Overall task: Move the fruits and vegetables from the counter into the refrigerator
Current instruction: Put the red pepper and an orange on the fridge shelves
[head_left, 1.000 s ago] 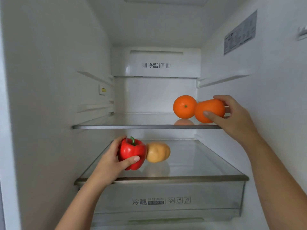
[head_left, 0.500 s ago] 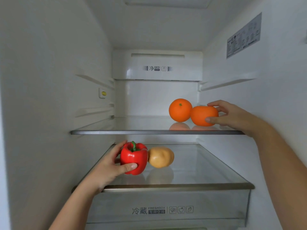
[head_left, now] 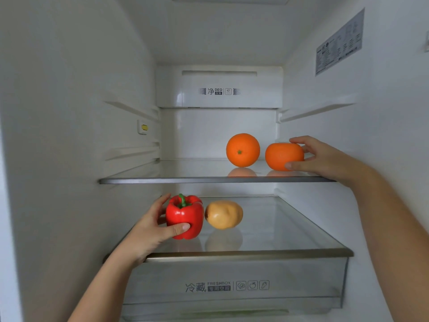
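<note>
Inside the open refrigerator, my left hand (head_left: 152,228) grips a red bell pepper (head_left: 185,216) that stands upright on the lower glass shelf (head_left: 290,238). A tan potato (head_left: 223,214) lies right beside the pepper, touching it. On the upper glass shelf (head_left: 162,176), my right hand (head_left: 322,156) holds an orange (head_left: 283,156) between thumb and fingers at the right side. A second orange (head_left: 242,149) rests just left of it, a small gap between them.
A clear crisper drawer (head_left: 232,287) labelled FRESHBOX sits under the lower shelf. White side walls close in left and right, with shelf rails. The left half of the upper shelf and the right half of the lower shelf are bare glass.
The held orange now sits on the upper shelf, a little apart from the other orange. The pepper has settled upright on the lower shelf next to the potato. Both hands keep their hold.
</note>
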`<state>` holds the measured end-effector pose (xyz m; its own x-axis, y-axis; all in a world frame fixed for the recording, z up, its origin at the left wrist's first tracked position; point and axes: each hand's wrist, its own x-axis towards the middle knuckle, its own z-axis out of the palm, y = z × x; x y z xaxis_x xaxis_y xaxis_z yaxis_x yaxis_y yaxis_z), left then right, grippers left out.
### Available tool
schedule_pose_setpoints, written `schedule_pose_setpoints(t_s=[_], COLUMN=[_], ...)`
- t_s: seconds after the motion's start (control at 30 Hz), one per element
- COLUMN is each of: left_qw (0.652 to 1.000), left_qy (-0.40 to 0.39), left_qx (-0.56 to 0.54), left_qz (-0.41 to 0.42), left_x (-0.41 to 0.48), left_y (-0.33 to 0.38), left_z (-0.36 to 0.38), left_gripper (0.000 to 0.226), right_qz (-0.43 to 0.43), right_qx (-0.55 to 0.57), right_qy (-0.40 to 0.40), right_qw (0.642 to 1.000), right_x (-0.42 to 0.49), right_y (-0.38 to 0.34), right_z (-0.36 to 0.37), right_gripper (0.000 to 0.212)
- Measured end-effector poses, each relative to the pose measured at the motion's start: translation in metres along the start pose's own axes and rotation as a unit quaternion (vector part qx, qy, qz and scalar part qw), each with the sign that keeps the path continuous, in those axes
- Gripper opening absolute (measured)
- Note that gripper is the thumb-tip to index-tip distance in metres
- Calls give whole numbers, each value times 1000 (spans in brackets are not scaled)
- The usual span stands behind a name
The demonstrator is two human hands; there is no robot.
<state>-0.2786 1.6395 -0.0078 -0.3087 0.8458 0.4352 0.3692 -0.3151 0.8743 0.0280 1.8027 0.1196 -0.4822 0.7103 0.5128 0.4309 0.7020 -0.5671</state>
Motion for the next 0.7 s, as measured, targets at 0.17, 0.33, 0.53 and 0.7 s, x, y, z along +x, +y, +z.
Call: schedule_pose_setpoints(t_s=[0.17,0.33,0.53,0.7], left_qw=[1000,999,998,982], left_qy=[5,9,36,106], left_qx=[19,31,51,156], left_qz=[-4,-9,-6,4], left_x=[-2,-2,-7,-20], left_y=[2,3,7,8], left_z=[1,2,2,7], left_gripper=[135,128,127,100], right_qz=[-2,0,-14,-68], right_qx=[-3,-3,11,-13], right_qy=[1,2,27,113], right_qw=[1000,1000,999,991], right_x=[-2,-3,-7,-27], right_y=[-2,-2,-5,-15], right_z=[1,1,3,15], right_gripper=[72,72,68,66])
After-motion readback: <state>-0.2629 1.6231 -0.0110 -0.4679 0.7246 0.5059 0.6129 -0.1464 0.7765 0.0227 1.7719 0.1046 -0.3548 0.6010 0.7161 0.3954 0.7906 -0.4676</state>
